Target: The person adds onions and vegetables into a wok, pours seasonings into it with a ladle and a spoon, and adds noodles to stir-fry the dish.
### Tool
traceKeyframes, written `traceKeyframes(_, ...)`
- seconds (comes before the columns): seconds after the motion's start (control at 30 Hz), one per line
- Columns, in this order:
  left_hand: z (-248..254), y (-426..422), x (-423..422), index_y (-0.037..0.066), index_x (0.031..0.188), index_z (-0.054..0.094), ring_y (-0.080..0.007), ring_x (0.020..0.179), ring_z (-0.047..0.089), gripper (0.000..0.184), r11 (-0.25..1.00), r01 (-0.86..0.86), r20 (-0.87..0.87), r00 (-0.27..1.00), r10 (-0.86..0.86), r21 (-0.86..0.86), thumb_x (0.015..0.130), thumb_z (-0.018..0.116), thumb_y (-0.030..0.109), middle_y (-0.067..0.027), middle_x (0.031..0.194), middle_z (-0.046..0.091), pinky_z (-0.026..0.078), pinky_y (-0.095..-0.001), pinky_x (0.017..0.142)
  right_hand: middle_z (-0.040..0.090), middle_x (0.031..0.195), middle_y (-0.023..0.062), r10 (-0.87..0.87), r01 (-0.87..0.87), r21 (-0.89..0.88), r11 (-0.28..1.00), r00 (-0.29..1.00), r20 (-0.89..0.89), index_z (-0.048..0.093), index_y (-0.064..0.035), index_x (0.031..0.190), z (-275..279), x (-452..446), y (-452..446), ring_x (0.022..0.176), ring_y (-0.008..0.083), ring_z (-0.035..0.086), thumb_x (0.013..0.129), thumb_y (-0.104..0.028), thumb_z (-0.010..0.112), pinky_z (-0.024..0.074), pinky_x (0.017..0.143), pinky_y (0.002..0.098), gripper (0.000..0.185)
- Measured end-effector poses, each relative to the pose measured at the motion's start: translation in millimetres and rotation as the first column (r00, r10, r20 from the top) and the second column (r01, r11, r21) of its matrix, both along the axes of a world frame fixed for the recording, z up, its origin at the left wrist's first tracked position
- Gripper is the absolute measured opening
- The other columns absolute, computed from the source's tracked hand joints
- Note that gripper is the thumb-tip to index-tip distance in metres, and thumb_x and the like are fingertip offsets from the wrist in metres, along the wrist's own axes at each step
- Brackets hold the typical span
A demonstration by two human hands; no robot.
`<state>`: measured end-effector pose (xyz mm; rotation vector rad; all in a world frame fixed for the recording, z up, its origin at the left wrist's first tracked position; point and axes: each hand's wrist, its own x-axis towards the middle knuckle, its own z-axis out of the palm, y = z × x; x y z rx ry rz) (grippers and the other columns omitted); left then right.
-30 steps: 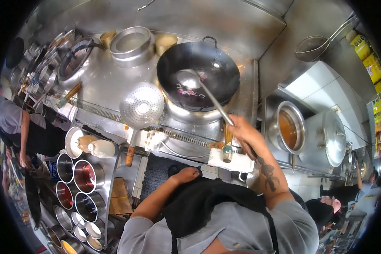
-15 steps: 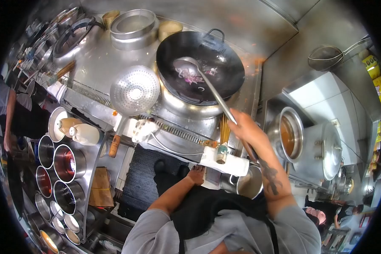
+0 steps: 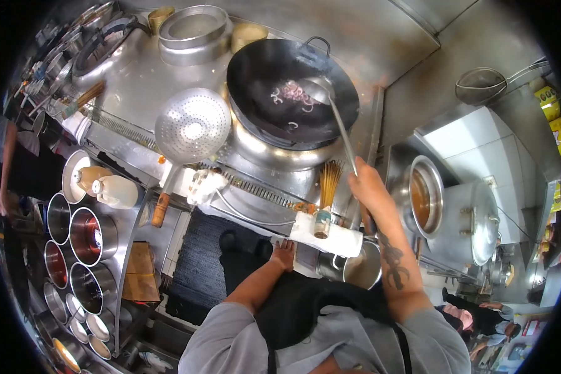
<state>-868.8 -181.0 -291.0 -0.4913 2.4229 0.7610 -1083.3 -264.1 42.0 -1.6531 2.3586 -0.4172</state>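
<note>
My right hand point(image 3: 366, 182) grips the handle of a long metal ladle point(image 3: 339, 121), whose bowl rests inside the black wok point(image 3: 255, 78). Pale purple sliced pieces point(image 3: 293, 93) lie in the wok, left of the ladle bowl. My left hand point(image 3: 283, 254) is empty, its fingers spread, low at the front edge of the stove. A bamboo brush point(image 3: 328, 187) stands on a white cloth point(image 3: 340, 240) between my hands. Left of the wok, a round perforated strainer point(image 3: 192, 128) with a wooden handle lies across the stove edge.
Pots of dark and red liquid point(image 3: 93, 237) and plastic bottles point(image 3: 115, 190) stand at the left. On the right are a pot of brown liquid point(image 3: 422, 196) and a big lidded pot point(image 3: 477, 221). Other people point(image 3: 489, 315) are at the lower right and far left.
The ladle bowl has moved right across the wok, away from the pieces. My left hand went from closed to spread fingers and moved to the stove edge. The whole view has shifted.
</note>
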Motion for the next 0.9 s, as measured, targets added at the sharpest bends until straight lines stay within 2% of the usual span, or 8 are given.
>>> traceKeyframes(0.23,-55,-49,45,-0.002,0.121,0.053,-0.0353,0.107,0.058,0.059,0.887,-0.159,-0.411,0.841,0.352,0.433,0.078,0.063,0.037,-0.0263,0.116,0.058,0.048,-0.0406,0.089,0.061,0.087,0.0342,-0.143,0.07,0.196,0.978,0.909,0.392,0.051,0.0123,0.11,37,30,-23,0.076,0.044,0.064,0.084,-0.01,0.053,0.0487,0.075,0.0474,0.034)
traceKeyframes(0.3,-36,-89,80,0.001,0.114,0.058,-0.0319,0.096,0.062,0.046,0.705,-0.387,-0.171,0.796,0.581,0.594,0.08,0.062,0.032,-0.0235,0.11,0.061,0.052,-0.0364,0.078,0.061,0.088,0.0345,-0.125,0.085,0.13,0.988,0.932,0.34,0.051,0.0128,0.109,28,23,-30,0.077,0.0445,0.063,0.083,-0.009,0.053,0.0485,0.075,0.0478,0.034)
traceKeyframes(0.33,2,-115,101,0.002,0.111,0.059,-0.0298,0.09,0.064,0.04,0.475,-0.637,0.118,0.664,0.739,0.607,0.081,0.061,0.028,-0.0206,0.108,0.063,0.053,-0.035,0.073,0.061,0.088,0.0343,-0.115,0.099,0.073,0.992,0.955,0.273,0.051,0.013,0.109,22,22,-34,0.077,0.0439,0.064,0.083,-0.009,0.053,0.0485,0.075,0.0477,0.034)
traceKeyframes(0.4,31,-153,128,-0.006,0.106,0.061,-0.0293,0.091,0.063,0.035,-0.181,-0.835,0.331,0.001,0.944,0.519,0.08,0.061,0.017,-0.0154,0.091,0.067,0.049,-0.0383,0.085,0.061,0.088,0.0343,-0.124,0.122,0.024,0.992,0.982,0.141,0.051,0.0127,0.109,10,24,-44,0.078,0.0436,0.064,0.083,-0.009,0.054,0.0484,0.076,0.0477,0.034)
traceKeyframes(0.47,3,-182,147,-0.006,0.107,0.06,-0.0312,0.088,0.064,0.036,-0.183,-0.723,-0.158,-0.376,0.913,0.666,0.078,0.063,0.016,-0.013,0.089,0.068,0.049,-0.0388,0.084,0.061,0.088,0.0343,-0.155,0.155,0.045,0.987,0.988,0.005,0.052,0.0118,0.109,4,29,-51,0.082,0.0443,0.063,0.083,-0.01,0.054,0.048,0.078,0.0479,0.034)
traceKeyframes(0.6,-65,-224,181,-0.003,0.106,0.063,-0.0359,0.091,0.065,0.039,0.088,-0.876,-0.434,-0.145,0.889,0.474,0.075,0.066,0.022,-0.0175,0.092,0.069,0.049,-0.0394,0.085,0.061,0.087,0.0333,-0.024,0.017,0.048,0.999,0.987,0.162,0.052,0.0099,0.111,35,50,-29,0.083,0.0435,0.063,0.083,-0.01,0.055,0.0487,0.077,0.0465,0.035)
traceKeyframes(0.7,33,-215,192,-0.002,0.099,0.067,-0.0398,0.099,0.062,0.042,0.258,-0.923,-0.277,0.178,0.944,0.286,0.072,0.069,0.031,-0.0258,0.097,0.066,0.049,-0.0418,0.087,0.062,0.085,0.0308,-0.038,0.013,0.119,0.993,0.978,0.207,0.052,0.009,0.114,50,57,-19,0.077,0.0411,0.064,0.085,-0.01,0.055,0.0498,0.074,0.0435,0.035)
traceKeyframes(0.9,-30,-173,232,0.001,0.092,0.069,-0.0387,0.097,0.064,0.036,0.651,-0.759,-0.138,0.642,0.754,0.02,0.07,0.069,0.03,-0.0244,0.097,0.066,0.051,-0.0437,0.085,0.06,0.096,0.0338,-0.138,0.131,0.136,0.982,0.99,0.041,0.054,0.0075,0.111,35,60,-51,0.093,0.0458,0.06,0.082,-0.011,0.054,0.0475,0.085,0.048,0.034)
